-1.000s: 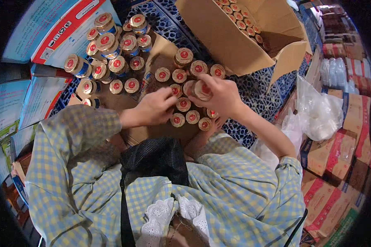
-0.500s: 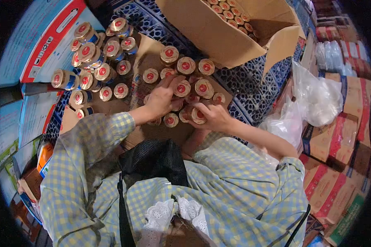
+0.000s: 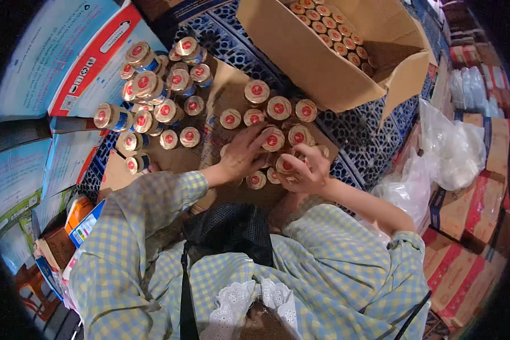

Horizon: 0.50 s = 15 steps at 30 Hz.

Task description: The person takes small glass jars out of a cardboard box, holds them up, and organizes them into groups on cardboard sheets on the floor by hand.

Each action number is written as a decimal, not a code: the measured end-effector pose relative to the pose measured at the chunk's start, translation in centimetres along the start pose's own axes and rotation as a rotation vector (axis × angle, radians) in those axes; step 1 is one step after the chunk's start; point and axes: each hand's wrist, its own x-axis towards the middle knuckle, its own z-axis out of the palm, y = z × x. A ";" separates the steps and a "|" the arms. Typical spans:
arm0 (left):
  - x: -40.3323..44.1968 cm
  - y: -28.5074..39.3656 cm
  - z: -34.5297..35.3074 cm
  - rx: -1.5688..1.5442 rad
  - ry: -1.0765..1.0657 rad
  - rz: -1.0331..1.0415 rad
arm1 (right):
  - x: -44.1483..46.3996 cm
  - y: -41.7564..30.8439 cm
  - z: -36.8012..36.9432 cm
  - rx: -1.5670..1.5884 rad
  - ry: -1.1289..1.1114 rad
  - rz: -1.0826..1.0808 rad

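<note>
My left hand (image 3: 241, 154) reaches in from the left, its fingers closed against the side of a small jar (image 3: 273, 140) with a pale gold lid and a round red mark. Close by on the right, the bent fingers of my right hand (image 3: 310, 173) hold another such jar (image 3: 285, 165), partly covering its lid. More jars of this kind stand around both hands, among them one (image 3: 279, 107) just beyond and one (image 3: 256, 180) nearer to me. Some are stacked on others. Parts of the lower jars are hidden by my hands.
A second cluster of jars (image 3: 167, 111) is piled at left on flattened cardboard (image 3: 224, 85). An open carton (image 3: 323, 73) with rows of jars stands at the back. Blue-and-white printed boxes (image 3: 68, 62) line the left; plastic bags (image 3: 450, 144) and brown cartons (image 3: 464, 198) lie at right.
The camera view has shifted, so the whole scene sits further right and slightly lower. My right hand's fingers have lifted and bent more over the jar. My left hand stays at its jar.
</note>
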 end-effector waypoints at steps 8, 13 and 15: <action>-0.6 -0.5 0.5 0.047 -0.030 -0.023 | 4.9 -0.2 -0.7 -0.193 -0.247 0.055; -0.7 -0.5 0.6 0.056 -0.027 -0.027 | 4.7 -0.2 -0.4 -0.227 -0.292 0.071; -0.7 -0.4 0.6 0.062 -0.018 -0.025 | 4.6 -0.2 -0.5 -0.229 -0.295 0.074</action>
